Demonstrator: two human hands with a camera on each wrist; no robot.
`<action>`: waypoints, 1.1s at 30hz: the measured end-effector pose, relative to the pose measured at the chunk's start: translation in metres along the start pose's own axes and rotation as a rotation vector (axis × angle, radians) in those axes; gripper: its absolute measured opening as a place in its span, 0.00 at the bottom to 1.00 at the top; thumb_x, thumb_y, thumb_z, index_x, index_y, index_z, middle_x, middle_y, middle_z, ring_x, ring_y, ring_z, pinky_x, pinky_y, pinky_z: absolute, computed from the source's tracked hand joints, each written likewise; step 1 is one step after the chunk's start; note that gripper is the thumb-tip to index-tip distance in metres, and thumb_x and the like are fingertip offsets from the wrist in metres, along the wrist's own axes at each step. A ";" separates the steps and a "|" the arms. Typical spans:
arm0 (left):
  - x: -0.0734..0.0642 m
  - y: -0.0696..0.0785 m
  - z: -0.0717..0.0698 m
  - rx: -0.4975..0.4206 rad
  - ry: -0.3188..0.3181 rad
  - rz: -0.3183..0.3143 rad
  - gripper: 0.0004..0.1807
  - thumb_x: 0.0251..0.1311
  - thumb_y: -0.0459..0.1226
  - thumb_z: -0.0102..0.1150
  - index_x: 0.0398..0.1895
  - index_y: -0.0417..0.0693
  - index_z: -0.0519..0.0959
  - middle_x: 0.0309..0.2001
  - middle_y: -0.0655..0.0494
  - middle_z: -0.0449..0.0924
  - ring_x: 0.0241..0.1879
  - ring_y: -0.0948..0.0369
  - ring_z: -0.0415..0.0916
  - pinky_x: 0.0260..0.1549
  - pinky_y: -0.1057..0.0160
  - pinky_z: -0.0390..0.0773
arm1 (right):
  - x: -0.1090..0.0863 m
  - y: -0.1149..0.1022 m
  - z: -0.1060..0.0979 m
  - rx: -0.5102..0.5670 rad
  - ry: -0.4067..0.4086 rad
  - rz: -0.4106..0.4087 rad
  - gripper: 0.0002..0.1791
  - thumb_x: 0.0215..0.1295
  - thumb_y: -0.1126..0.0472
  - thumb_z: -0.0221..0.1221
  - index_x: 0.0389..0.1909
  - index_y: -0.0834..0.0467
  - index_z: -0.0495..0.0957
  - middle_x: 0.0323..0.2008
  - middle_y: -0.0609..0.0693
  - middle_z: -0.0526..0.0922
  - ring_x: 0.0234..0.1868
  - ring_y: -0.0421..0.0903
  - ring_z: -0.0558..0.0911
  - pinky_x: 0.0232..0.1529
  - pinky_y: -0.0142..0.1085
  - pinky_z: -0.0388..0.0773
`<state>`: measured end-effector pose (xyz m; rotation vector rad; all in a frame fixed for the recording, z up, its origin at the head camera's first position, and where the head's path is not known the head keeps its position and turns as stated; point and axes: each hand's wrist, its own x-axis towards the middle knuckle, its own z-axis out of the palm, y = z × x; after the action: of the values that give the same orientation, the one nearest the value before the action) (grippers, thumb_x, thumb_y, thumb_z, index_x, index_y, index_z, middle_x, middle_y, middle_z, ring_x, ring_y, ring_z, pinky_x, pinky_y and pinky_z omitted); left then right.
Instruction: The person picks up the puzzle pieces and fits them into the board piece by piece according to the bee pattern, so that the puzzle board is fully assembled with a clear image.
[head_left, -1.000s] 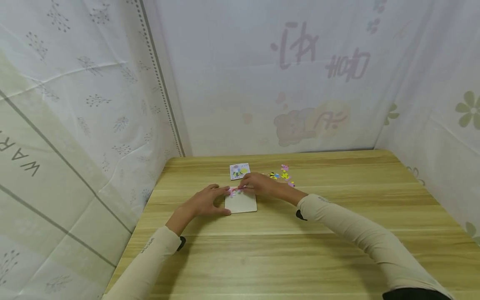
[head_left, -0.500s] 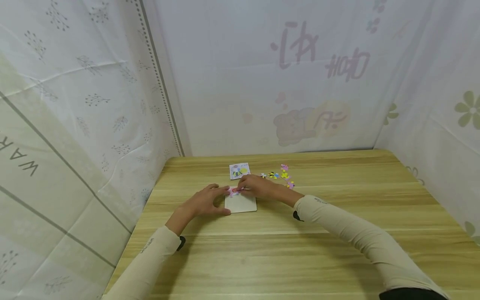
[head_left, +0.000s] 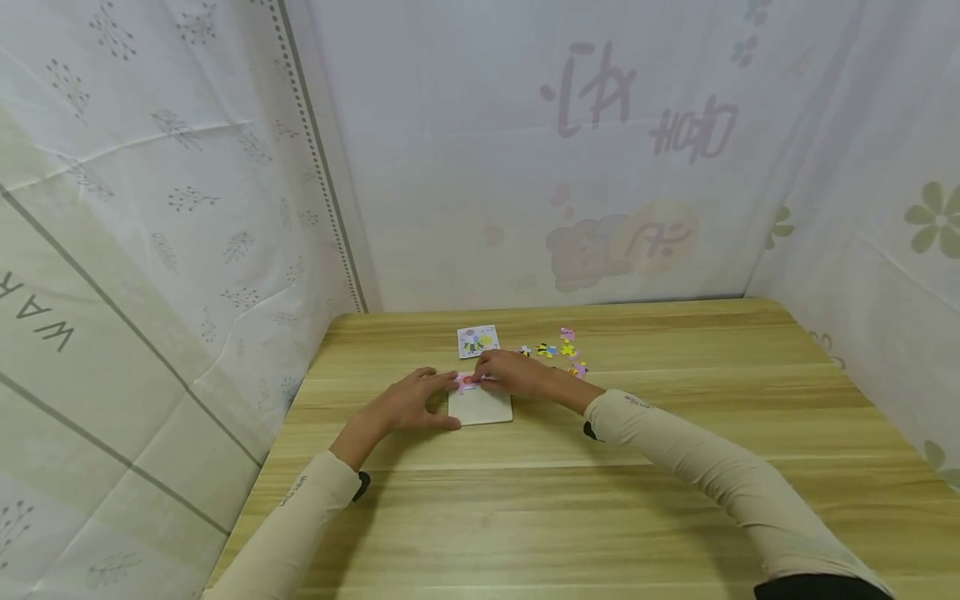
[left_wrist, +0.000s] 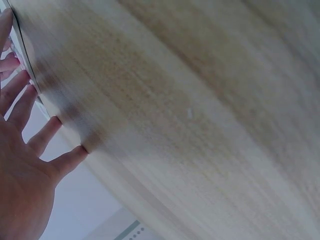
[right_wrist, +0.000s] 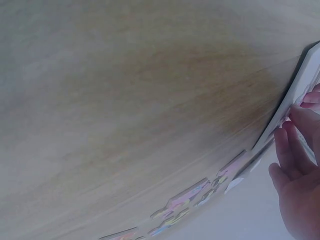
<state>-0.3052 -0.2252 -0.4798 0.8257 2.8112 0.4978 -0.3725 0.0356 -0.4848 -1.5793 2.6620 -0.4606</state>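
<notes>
A square white puzzle board (head_left: 480,408) lies on the wooden table, with pink jigsaw pieces (head_left: 467,381) along its far left part. My left hand (head_left: 408,400) steadies the board from the left, thumb at the near corner and fingers at the far one. In the left wrist view the fingers (left_wrist: 45,135) are spread and nearly straight, the tips at the tabletop. My right hand (head_left: 513,372) pinches a puzzle piece at the board's far side, which its fingers mostly hide. The right wrist view has its thumb and fingertips (right_wrist: 300,117) close together over the board.
Beyond the board lies a square picture card (head_left: 477,340) with a bee on it, partly behind the right hand. Several loose puzzle pieces (head_left: 567,350), yellow, pink and black, lie to the right. A patterned curtain (head_left: 480,167) hangs behind the table.
The right hand has shifted slightly left along the board's far side, bringing its piece up to the pink ones. More loose pieces show beside the right wrist. The left hand keeps its place.
</notes>
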 end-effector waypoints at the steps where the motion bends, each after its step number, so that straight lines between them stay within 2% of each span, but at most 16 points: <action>1: 0.000 0.000 0.000 -0.001 0.001 -0.001 0.49 0.57 0.67 0.68 0.78 0.55 0.69 0.75 0.50 0.68 0.75 0.43 0.61 0.66 0.35 0.69 | 0.000 0.000 0.000 -0.001 -0.004 0.004 0.11 0.75 0.64 0.61 0.52 0.58 0.88 0.51 0.52 0.85 0.54 0.47 0.83 0.57 0.39 0.81; 7: 0.000 0.000 0.000 -0.008 0.005 0.001 0.51 0.57 0.67 0.68 0.79 0.54 0.66 0.75 0.47 0.68 0.75 0.42 0.61 0.65 0.34 0.69 | -0.001 -0.002 -0.003 0.024 -0.002 0.005 0.12 0.75 0.64 0.62 0.54 0.57 0.87 0.51 0.51 0.86 0.55 0.47 0.83 0.58 0.39 0.80; 12: 0.000 0.000 0.000 -0.007 0.002 0.001 0.51 0.57 0.67 0.68 0.79 0.53 0.66 0.75 0.47 0.68 0.75 0.42 0.61 0.65 0.34 0.69 | -0.004 0.000 -0.009 0.051 0.019 0.046 0.12 0.75 0.63 0.62 0.54 0.58 0.87 0.53 0.52 0.86 0.56 0.47 0.83 0.58 0.39 0.80; 16: 0.001 0.000 0.000 -0.006 -0.009 -0.004 0.49 0.57 0.66 0.69 0.78 0.55 0.68 0.76 0.52 0.67 0.76 0.43 0.59 0.66 0.35 0.68 | -0.007 0.007 -0.014 0.063 0.028 0.100 0.12 0.74 0.63 0.63 0.55 0.59 0.86 0.54 0.54 0.84 0.55 0.49 0.84 0.55 0.42 0.82; 19: 0.002 0.000 0.000 -0.002 -0.006 -0.004 0.49 0.57 0.66 0.69 0.77 0.54 0.69 0.76 0.51 0.67 0.75 0.42 0.60 0.66 0.34 0.68 | -0.012 0.014 -0.018 0.069 0.041 0.127 0.12 0.74 0.64 0.63 0.55 0.59 0.86 0.54 0.53 0.84 0.53 0.49 0.84 0.53 0.42 0.82; 27: 0.002 -0.001 0.001 0.006 -0.006 -0.011 0.48 0.57 0.67 0.68 0.77 0.55 0.70 0.76 0.50 0.67 0.75 0.42 0.60 0.66 0.35 0.68 | -0.028 0.031 -0.031 0.068 0.091 0.114 0.13 0.71 0.67 0.65 0.55 0.63 0.85 0.52 0.57 0.84 0.48 0.52 0.85 0.47 0.41 0.83; 33: 0.002 -0.003 0.002 0.010 -0.015 -0.022 0.49 0.56 0.68 0.68 0.78 0.58 0.68 0.77 0.51 0.65 0.76 0.43 0.59 0.67 0.35 0.67 | -0.040 0.045 -0.037 0.111 0.109 0.179 0.15 0.72 0.64 0.65 0.56 0.63 0.85 0.53 0.55 0.84 0.47 0.51 0.85 0.46 0.40 0.83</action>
<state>-0.3081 -0.2255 -0.4831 0.7959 2.8077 0.4732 -0.3975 0.0995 -0.4669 -1.3080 2.7691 -0.6917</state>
